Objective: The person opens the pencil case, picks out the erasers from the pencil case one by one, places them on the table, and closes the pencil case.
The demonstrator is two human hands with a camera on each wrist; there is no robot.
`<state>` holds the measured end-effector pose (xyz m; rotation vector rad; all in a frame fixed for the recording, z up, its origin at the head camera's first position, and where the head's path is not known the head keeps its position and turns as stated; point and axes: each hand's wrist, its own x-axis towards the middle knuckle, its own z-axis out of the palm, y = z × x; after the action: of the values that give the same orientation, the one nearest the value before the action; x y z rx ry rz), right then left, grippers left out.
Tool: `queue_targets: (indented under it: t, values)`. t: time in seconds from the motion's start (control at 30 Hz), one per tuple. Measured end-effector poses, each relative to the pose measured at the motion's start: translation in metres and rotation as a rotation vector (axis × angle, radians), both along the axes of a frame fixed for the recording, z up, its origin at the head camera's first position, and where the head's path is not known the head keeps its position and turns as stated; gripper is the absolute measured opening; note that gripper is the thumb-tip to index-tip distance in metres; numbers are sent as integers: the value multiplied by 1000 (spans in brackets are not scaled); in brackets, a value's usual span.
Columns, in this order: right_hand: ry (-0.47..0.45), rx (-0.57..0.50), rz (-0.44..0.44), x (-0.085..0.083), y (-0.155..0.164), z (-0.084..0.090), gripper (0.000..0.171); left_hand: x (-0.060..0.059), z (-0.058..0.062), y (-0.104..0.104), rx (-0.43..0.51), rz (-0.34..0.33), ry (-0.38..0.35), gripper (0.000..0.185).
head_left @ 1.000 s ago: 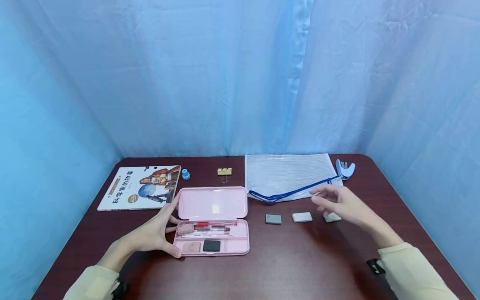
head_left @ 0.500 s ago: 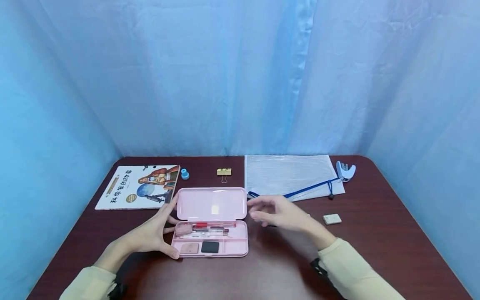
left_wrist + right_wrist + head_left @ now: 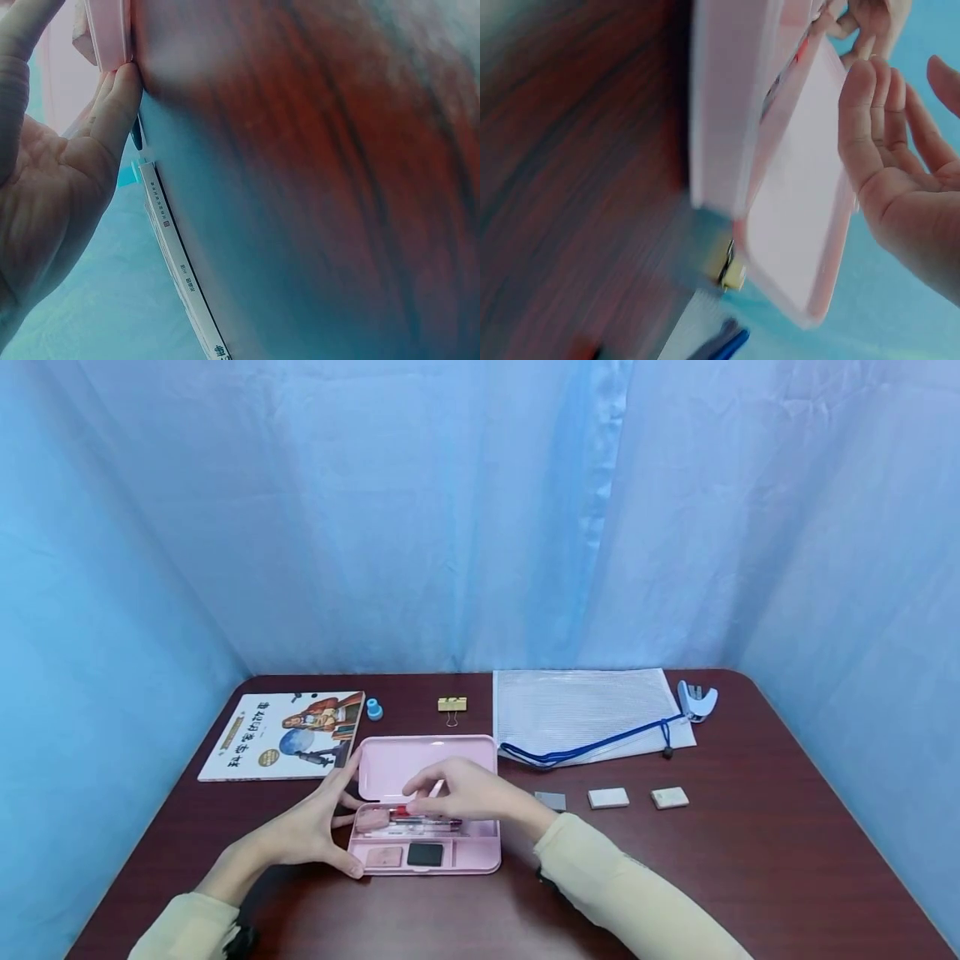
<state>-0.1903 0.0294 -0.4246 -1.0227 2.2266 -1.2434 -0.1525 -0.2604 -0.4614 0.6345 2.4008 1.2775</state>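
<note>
In the head view a pink pencil case (image 3: 477, 853) lies with its lid raised at the back. My left hand (image 3: 311, 822) spans its left side, fingers spread and fairly straight, thumb at the front corner. My right hand (image 3: 461, 793) hovers over the pen compartment, fingers loosely bent, with nothing between them in the right wrist view. Below it lie several pens (image 3: 420, 829), partly hidden, and a pinkish eraser (image 3: 372, 819). The front compartments hold a pink eraser (image 3: 384, 857) and a black eraser (image 3: 424, 855).
Right of the case sit a grey eraser (image 3: 551, 800), partly covered by the arm, and two whitish erasers, one in the middle (image 3: 608, 797) and one further right (image 3: 670, 797). Behind are a book (image 3: 277, 735), blue bottle-shaped item (image 3: 374, 709), yellow binder clip (image 3: 452, 704), mesh pouch (image 3: 585, 710) and light-blue object (image 3: 697, 702).
My right hand has swept left from above the right-hand eraser, past the other erasers, to over the open pencil case. The left hand stays at the case's left side.
</note>
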Motion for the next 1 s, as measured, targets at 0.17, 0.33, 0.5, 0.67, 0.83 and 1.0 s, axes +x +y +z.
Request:
queue_targets:
  t: [0.17,0.33,0.5,0.67,0.83,1.0]
  values:
    - [36,66,-28,0,-22,-3,26,-1,0,0,18,-9,5,149]
    - [56,120,-66,0,-33,-5,24,-2,0,1,13,-17,9,147]
    - [59,156,-106,0,-41,-11,22,-1,-1,1,23,-11,8,148]
    - [69,174,-127,3,-47,-14,27,-1,-1,1,23,-11,12,147]
    - [88,181,-130,6,-52,-12,28,-2,0,1,38,-19,16,148]
    - [72,152,-121,8,-57,-16,23,-1,0,1,45,-24,9,148]
